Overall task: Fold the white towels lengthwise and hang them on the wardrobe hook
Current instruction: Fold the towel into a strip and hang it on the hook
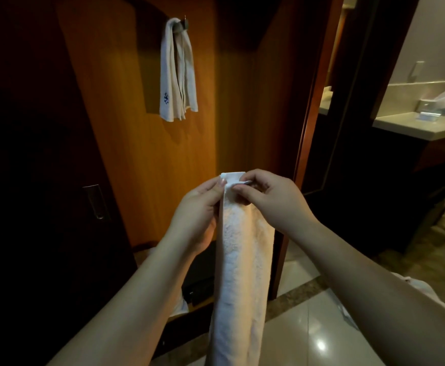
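Both hands pinching top edge of folded white towel (239,262): left hand (200,207) on left corner, right hand (269,199) on right. Hanging down mid-frame. Second towel (177,72) already on wardrobe hook (183,25).

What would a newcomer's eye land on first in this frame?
First, the long white towel folded into a narrow strip at the centre, hanging down from both hands: the left hand and right hand pinch its top edge side by side. Next, up on the lit wooden wardrobe panel, another white towel with a small blue emblem already hangs from the hook.
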